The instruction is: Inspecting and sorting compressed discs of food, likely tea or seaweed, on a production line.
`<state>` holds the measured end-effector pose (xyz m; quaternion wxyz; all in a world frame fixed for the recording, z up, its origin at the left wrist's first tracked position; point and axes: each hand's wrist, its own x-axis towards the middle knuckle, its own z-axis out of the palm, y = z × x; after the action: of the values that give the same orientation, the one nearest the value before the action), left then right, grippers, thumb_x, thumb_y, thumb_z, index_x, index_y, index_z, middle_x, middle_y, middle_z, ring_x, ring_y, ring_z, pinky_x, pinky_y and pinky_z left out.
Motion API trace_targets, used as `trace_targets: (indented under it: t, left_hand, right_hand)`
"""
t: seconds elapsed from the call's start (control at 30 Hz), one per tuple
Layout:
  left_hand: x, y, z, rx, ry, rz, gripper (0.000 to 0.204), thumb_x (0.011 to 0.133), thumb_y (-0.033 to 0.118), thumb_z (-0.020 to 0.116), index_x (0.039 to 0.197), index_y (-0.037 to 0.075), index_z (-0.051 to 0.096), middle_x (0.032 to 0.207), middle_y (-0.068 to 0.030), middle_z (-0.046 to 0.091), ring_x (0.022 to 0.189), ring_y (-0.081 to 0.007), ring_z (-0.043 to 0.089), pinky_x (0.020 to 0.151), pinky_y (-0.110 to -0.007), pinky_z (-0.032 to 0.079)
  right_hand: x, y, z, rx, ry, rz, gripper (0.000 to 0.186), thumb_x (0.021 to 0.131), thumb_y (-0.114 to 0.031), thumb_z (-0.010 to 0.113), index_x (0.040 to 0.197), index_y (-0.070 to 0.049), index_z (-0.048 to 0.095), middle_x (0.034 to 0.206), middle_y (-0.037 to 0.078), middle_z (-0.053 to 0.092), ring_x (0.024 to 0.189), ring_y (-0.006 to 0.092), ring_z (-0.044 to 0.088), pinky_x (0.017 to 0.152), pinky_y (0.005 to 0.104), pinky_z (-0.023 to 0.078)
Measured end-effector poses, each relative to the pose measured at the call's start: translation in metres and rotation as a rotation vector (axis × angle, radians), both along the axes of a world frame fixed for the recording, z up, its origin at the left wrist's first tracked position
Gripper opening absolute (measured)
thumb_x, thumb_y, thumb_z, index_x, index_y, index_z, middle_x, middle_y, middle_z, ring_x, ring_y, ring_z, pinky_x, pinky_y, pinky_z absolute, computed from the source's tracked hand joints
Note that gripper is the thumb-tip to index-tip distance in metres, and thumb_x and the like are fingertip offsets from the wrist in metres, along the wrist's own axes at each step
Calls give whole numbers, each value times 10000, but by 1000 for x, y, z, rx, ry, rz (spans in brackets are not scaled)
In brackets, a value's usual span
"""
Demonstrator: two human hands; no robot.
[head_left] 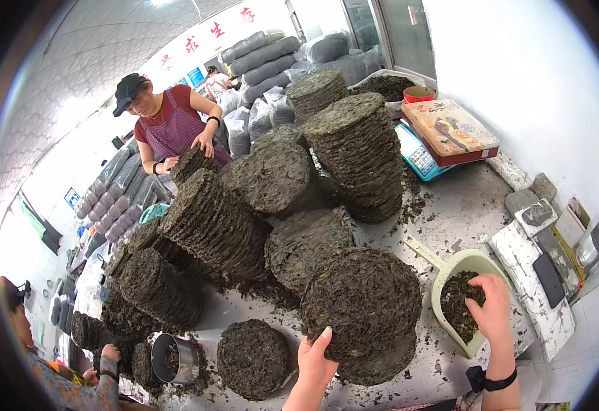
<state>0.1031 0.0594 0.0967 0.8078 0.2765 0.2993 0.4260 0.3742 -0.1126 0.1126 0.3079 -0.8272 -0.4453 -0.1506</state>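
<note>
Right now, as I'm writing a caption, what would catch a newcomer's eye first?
It would probably be the tall stack of dark seaweed-like discs above and right of centre. Then comes the big round disc in front, held at its lower edge by the left hand. To its right, the right hand has its fingers at loose flakes in a cream scoop.
</note>
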Motion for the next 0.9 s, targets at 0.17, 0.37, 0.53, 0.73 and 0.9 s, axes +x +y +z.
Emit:
trace_targets:
  t: [0.17,0.37,0.53,0.73,0.9]
  left_hand:
    - [2,-2,0,32,10,-49,362,852,30,600,1203,19,511,1136,-135,604,1017,-291,612,881,-485,510]
    - [-13,-3,-1,92,60,-83,448,844,-21,542,1281,28,457,1214,-131,563,1094,-293,570,937,-476,471]
    - [-46,27,8,287,0,-77,775,799,-13,569,1472,63,193,1490,-161,290,1398,-278,244,1122,-456,211]
    - [-39,46,82,1041,523,-147,660,780,44,685,1374,8,399,1424,-149,415,1356,-261,343,1118,-410,230]
    - [-13,44,100,1094,813,-401,427,788,73,716,1190,3,590,1015,-66,670,888,-115,605,807,-262,478]
  right_hand:
    - [-17,19,-22,467,1029,416,260,818,-63,667,1046,-26,546,1005,69,617,928,142,586,835,293,469]
    - [-44,64,-16,451,1254,615,376,764,-64,771,925,-108,435,878,-43,433,778,42,435,698,214,390]
    - [-47,65,0,495,1241,613,371,760,-78,772,923,-115,441,857,-57,408,732,39,388,658,202,355]
    - [-54,73,25,156,790,762,312,780,-125,744,943,-73,483,849,21,529,790,144,526,752,290,440]
    - [-70,87,41,192,528,763,297,756,-127,739,979,-86,547,938,71,624,861,265,592,784,353,453]
